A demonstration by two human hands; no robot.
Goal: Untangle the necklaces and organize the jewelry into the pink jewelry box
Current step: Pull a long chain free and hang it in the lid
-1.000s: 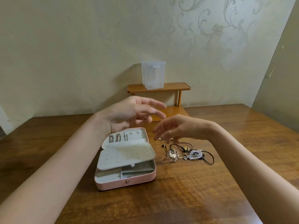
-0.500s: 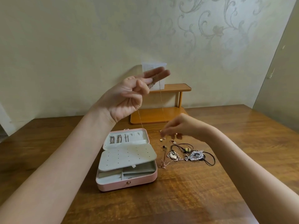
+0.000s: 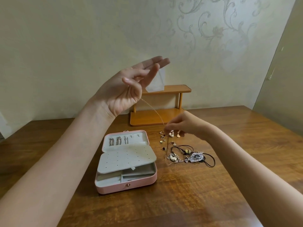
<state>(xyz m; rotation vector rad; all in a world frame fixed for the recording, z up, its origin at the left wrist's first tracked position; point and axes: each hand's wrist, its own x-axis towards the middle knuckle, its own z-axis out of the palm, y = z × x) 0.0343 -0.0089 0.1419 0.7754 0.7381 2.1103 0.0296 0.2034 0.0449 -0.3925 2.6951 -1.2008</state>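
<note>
Untangling: my left hand pinches the thin gold chain up at centre frame; my right hand pinches its lower stretch. Next, ease it from the tangled necklaces.

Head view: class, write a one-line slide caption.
Both hands, left raised and right lower, stretch a thin chain above loose jewelry beside the open pink box.
</note>
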